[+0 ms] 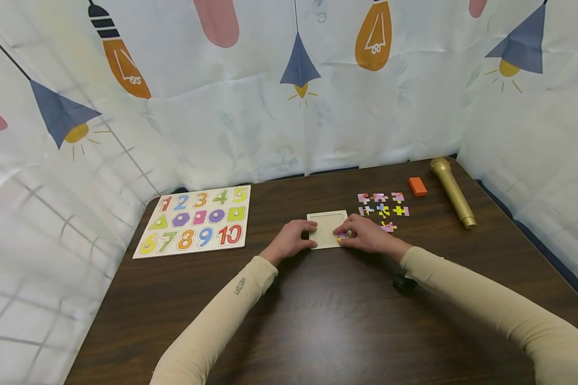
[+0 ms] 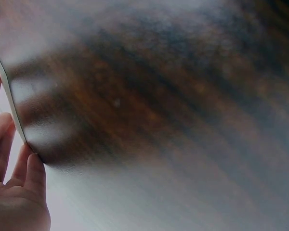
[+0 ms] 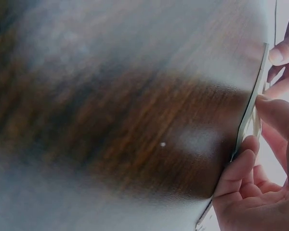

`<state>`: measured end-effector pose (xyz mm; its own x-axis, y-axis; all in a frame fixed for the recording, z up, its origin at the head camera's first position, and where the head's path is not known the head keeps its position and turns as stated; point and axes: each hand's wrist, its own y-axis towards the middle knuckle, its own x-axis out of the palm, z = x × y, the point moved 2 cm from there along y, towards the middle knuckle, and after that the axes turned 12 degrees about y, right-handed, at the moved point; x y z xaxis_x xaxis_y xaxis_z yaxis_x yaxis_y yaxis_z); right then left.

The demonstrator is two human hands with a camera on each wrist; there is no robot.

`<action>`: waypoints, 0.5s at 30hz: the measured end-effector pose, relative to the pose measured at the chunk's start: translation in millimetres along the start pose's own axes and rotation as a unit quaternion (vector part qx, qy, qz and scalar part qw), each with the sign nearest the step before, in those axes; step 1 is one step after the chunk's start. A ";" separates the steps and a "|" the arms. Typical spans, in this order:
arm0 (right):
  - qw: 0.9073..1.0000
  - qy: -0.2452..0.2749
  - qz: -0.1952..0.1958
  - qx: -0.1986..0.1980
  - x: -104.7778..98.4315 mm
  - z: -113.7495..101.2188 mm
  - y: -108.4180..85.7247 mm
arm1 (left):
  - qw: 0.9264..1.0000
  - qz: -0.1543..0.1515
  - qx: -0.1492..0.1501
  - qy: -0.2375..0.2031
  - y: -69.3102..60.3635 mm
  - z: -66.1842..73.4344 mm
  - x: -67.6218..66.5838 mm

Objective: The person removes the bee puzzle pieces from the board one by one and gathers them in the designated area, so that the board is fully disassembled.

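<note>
A small pale square puzzle tray (image 1: 325,229) lies on the dark table, its inside mostly bare. My left hand (image 1: 293,239) holds the tray's left edge, thumb at the near corner and fingers farther up. At the tray's right side my right hand (image 1: 367,235) pinches a colourful jigsaw piece (image 1: 341,236) against the near right corner; the fingers partly cover it. In the left wrist view, fingertips (image 2: 34,166) touch the tray's thin edge (image 2: 12,103). The right wrist view shows fingers (image 3: 241,168) at the tray edge (image 3: 250,106); the piece is not distinguishable there.
Several loose jigsaw pieces (image 1: 379,197) lie behind and right of the right hand. Beyond them are an orange block (image 1: 417,186) and a gold microphone-shaped object (image 1: 454,193). A number-and-shape board (image 1: 173,214) lies at the left. A patterned curtain (image 1: 250,123) hangs behind the table.
</note>
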<state>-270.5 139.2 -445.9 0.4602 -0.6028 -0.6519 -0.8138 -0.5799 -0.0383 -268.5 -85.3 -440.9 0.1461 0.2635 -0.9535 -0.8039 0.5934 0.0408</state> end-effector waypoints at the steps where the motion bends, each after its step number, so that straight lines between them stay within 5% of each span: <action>1: 1.000 0.001 0.000 0.002 0.1 0.3 -0.1 | 1.000 0.000 0.000 0.000 0.0 0.1 0.0; 15: 1.000 -0.002 0.010 -0.013 -1.0 0.1 -1.7 | 1.000 0.004 0.003 0.002 0.5 -1.7 1.6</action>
<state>-269.6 140.8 -445.3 0.4416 -0.6121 -0.6560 -0.8133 -0.5819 -0.0045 -269.6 -85.9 -442.9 0.1366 0.2647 -0.9546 -0.8013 0.5961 0.0506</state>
